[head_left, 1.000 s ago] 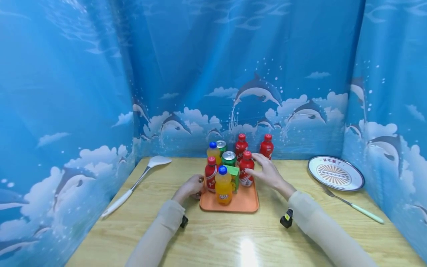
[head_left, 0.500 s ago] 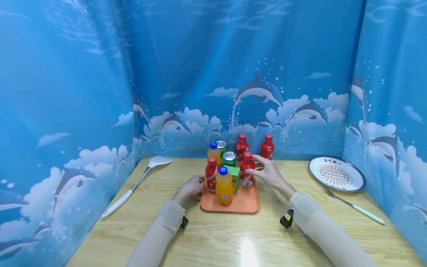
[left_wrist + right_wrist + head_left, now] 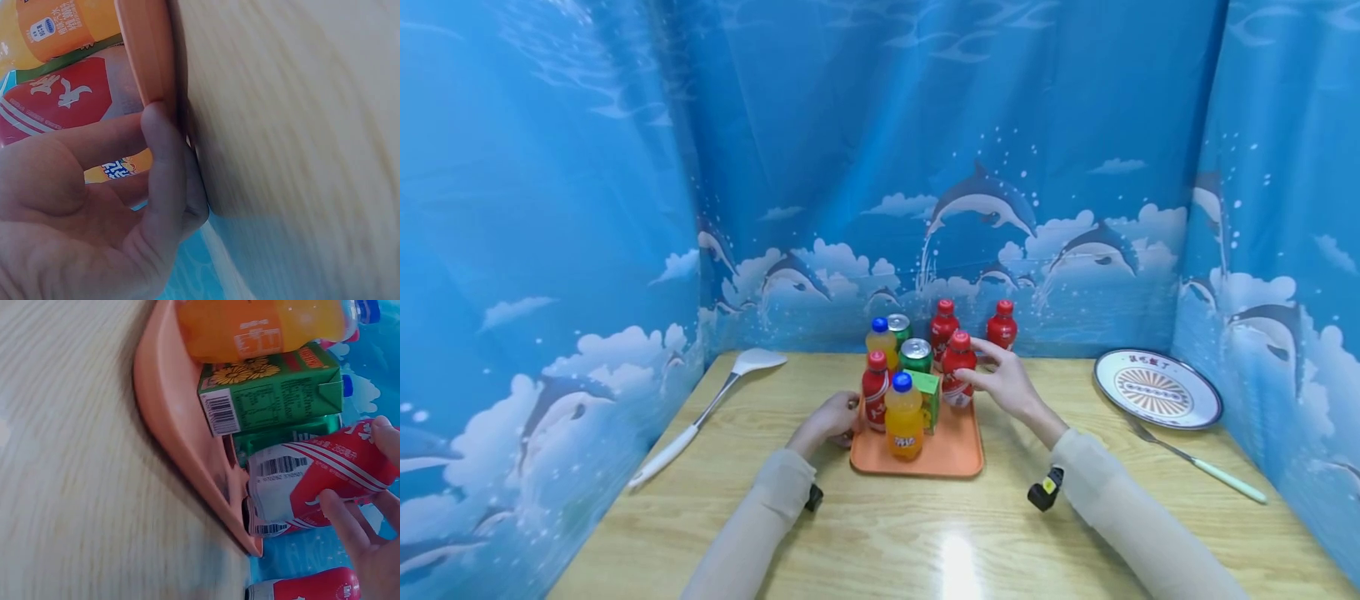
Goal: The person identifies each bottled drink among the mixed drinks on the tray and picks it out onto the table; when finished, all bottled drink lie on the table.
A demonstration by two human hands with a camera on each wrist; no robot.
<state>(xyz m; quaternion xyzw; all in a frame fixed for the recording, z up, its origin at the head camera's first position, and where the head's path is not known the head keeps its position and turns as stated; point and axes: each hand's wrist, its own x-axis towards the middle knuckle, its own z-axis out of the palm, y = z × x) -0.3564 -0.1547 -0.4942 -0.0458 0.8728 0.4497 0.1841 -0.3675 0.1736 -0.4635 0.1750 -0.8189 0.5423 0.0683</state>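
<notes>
My left hand pinches the left rim of an orange tray; thumb and fingers meet at the tray's edge in the left wrist view. With my right hand I grip a red-labelled drink bottle. Its base is raised off the tray and slightly tilted in the right wrist view. On the tray stand an orange soda bottle, a second red bottle, a green drink carton, green cans, a blue-capped yellow bottle and a red bottle behind.
One more red bottle stands behind my right hand, off the tray. A white-handled spatula lies at the left. On the right are a patterned plate and a green-handled fork. A blue dolphin curtain encloses the table.
My right hand has lifted the red bottle slightly up off the tray, its cap now higher and tilted a little right. The left hand stays at the tray's rim.
</notes>
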